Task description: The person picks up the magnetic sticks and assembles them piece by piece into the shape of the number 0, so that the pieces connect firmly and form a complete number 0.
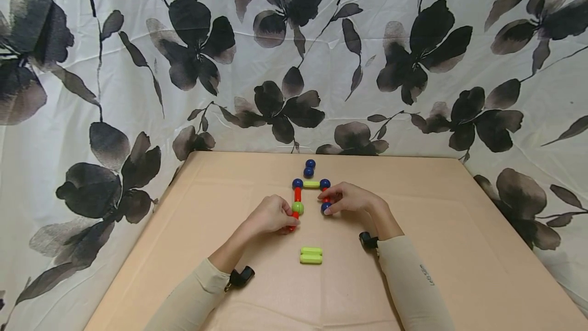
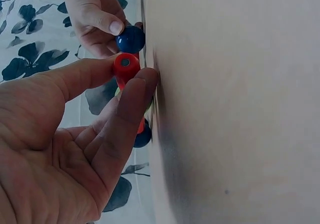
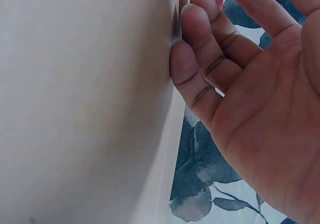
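In the head view, my left hand (image 1: 271,214) pinches a short red rod (image 2: 127,63) between thumb and fingertip, at the near side of a green ball (image 1: 297,208). The left wrist view shows a grey disc in that rod's free end. Another red rod (image 1: 297,194) runs from the green ball up to a blue ball (image 1: 297,183). A yellow-green rod (image 1: 311,184) bridges across to a second blue ball (image 1: 325,183). On that side, my right hand (image 1: 353,199) grips a blue ball (image 1: 325,208) below a partly covered red rod (image 1: 326,199).
Two more blue balls (image 1: 309,172) sit just beyond the joined pieces. Closer to me, two yellow-green rods (image 1: 311,259) lie side by side on the tan table (image 1: 390,290). Behind the table's far edge hangs a flower-printed cloth (image 1: 340,80).
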A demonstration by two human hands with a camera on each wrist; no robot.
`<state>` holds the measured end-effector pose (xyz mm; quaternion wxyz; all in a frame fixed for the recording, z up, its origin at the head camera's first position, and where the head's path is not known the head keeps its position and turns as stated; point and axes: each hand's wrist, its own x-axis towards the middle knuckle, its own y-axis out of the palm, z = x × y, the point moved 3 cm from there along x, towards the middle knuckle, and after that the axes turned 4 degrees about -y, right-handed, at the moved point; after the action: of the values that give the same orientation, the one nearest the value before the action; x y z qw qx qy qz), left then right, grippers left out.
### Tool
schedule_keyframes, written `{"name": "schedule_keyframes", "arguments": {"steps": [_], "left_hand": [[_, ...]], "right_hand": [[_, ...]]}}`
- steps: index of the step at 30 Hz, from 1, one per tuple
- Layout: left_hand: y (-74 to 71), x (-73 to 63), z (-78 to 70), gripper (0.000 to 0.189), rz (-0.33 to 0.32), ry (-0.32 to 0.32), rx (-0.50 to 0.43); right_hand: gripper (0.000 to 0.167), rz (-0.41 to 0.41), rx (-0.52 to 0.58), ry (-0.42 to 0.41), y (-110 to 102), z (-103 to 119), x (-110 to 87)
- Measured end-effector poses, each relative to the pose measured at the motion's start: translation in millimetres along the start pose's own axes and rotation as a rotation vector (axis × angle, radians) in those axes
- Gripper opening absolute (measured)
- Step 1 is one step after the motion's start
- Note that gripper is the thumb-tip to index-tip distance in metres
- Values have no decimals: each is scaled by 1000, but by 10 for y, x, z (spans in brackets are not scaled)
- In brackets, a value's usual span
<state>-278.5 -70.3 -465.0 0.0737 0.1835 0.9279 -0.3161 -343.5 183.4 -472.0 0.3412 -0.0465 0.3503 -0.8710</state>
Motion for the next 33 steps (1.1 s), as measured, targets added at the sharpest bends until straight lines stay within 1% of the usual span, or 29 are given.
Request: {"name": "schedule_keyframes", "arguments": {"steps": [5,9,12,16,19,21,24,26,29,33], "left_hand": [[6,6,10,23,-10,6,10],[15,14,16,38,-1,5,-26],[27,11,13,45,-3,5,-22],[49,1,6,34,-16,24,16],[49,-6,11,26,-11,65,29],[43,-7,21,23,6,102,37],[34,-2,40,20,61,154,26],[31,5,55,19,99,177,20],[31,13,74,15,145,199,5],[31,9,90,9,178,204,1]], "right_hand": [[42,2,-6,4,2,3,4],[42,-1,-11,14,8,8,3],[42,-3,-11,14,14,15,0],[41,-2,-5,11,24,23,-4],[41,1,-1,11,32,26,-8],[41,0,-3,14,36,30,-13],[42,-2,-4,17,41,42,-20],[42,-3,-2,18,44,48,-22],[41,-3,5,23,52,50,-24],[40,-3,2,25,64,49,-26]]}}
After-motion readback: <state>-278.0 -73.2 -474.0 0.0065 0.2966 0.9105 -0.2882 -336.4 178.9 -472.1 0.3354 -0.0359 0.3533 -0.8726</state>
